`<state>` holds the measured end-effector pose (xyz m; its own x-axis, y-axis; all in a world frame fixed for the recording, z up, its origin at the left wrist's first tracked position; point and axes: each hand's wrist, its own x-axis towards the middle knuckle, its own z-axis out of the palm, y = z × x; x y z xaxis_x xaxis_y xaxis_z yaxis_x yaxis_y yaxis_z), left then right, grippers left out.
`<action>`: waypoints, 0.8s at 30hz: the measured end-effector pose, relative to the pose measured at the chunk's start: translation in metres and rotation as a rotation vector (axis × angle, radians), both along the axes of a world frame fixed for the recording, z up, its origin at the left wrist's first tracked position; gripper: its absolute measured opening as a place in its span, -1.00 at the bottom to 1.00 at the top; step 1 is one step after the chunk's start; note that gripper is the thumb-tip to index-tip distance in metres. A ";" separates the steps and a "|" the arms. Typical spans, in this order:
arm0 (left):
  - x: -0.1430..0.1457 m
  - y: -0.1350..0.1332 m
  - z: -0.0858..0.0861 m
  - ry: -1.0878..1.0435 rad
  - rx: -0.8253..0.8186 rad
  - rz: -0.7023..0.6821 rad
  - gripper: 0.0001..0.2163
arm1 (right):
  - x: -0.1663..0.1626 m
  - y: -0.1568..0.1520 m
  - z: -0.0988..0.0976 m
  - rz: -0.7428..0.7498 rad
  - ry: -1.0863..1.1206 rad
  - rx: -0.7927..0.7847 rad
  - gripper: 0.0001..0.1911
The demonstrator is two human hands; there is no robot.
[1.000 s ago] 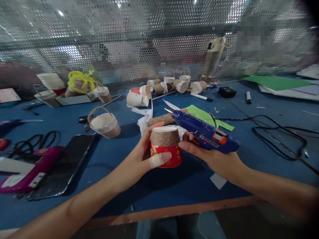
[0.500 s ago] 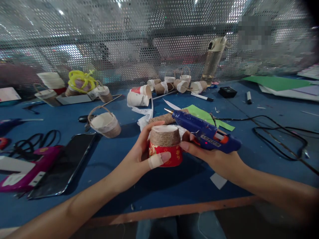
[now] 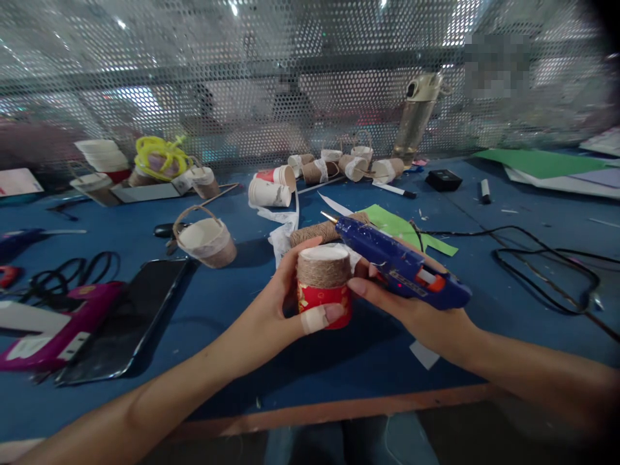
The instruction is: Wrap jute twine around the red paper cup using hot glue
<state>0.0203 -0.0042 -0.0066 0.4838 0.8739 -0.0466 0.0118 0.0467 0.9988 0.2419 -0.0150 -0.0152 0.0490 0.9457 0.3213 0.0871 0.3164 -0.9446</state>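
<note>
While the left hand grasped the red cup in the head view, the right hand was closed around the handle of a blue glue gun. Cup was in front of the person over the blue table, white end up, twine wound around its upper part, gold print on the red below. Left thumb, with a pale bandage, lay across the cup's front; the other fingers went around its far side. Right thumb and fingertips sat right by the cup's right side, perhaps touching it; hard to tell there. Nozzle was above and beyond the cup's top, apart from it, pointing left.

Just behind the cup: a twine roll and a white strip. Behind and right of it: light green paper. Left of it: a small basket with a twine handle, then a black phone and a magenta glue gun farther left. Farther behind the cup: white paper cups on their sides, more small baskets, and a bottle in front of a perforated metal screen. Well right of the cup: a looped black cord.
</note>
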 end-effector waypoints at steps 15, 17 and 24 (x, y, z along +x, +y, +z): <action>-0.003 0.000 0.008 -0.298 -0.182 0.109 -0.34 | 0.026 -0.003 0.008 0.254 -0.342 0.272 -0.76; -0.004 -0.003 0.013 -0.283 -0.168 0.171 -0.26 | 0.029 -0.002 0.008 0.291 -0.355 0.302 -0.74; -0.004 -0.005 0.018 -0.304 -0.105 0.241 -0.15 | 0.030 -0.002 0.014 0.296 -0.372 0.365 -0.74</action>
